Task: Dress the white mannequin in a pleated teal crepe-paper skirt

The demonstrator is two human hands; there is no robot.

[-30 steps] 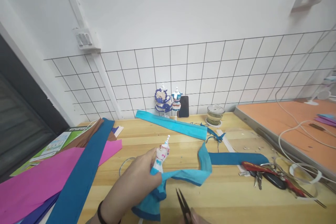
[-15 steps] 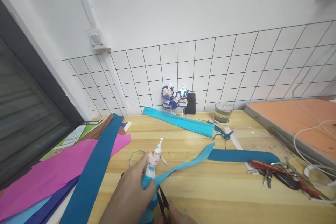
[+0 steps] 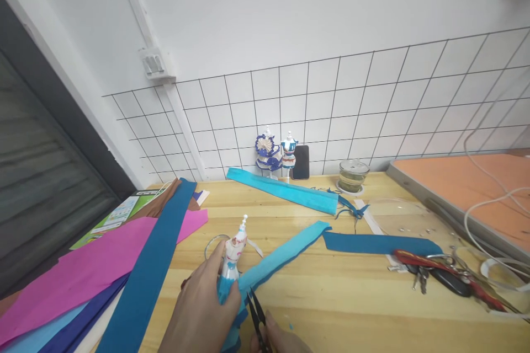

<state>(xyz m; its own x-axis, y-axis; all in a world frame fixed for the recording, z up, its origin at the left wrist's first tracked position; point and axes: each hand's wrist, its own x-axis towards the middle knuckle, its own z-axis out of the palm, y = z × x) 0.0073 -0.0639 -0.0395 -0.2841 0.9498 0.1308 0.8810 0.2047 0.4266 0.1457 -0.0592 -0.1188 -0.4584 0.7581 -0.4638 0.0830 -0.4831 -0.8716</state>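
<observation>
Head view, from the left: we see a pink strip of fabric [image 3: 95, 248] spread near the edge of the pale wooden surface [image 3: 331, 309], with a purple strip [image 3: 91, 317] showing below it. We find a green printed sheet [image 3: 124, 212] just behind, and a wide dark blue strip [image 3: 153, 265] lies diagonally across the pink one.

Next comes the left hand [image 3: 202, 306], closed around a small white mannequin [image 3: 234, 253], which it holds nearly upright at the front of the surface, leaning a little to the right. We see a light teal strip [image 3: 285, 251] running from the mannequin's lower part up to the right; more teal cloth shows under the hand. The right hand [image 3: 285, 339], partly cut off by the lower edge, holds a black two-pronged tool [image 3: 259, 314] in its fingers. Its tips are spread and meet the strip's lower edge; we cannot tell whether they grip the cloth.

Farther back we see a bright cyan strip [image 3: 285, 193], then two dressed mannequins [image 3: 276, 155] standing beside a dark phone [image 3: 301, 162]. Rightward, a glass [image 3: 353, 176] stands near a tangle of blue scraps [image 3: 351, 209]. We follow a short dark blue strip [image 3: 376, 244] to the keys [image 3: 421, 281] with their red strap [image 3: 418, 260], and end at an orange board [image 3: 467, 193] crossed by a white cable [image 3: 488, 204].
</observation>
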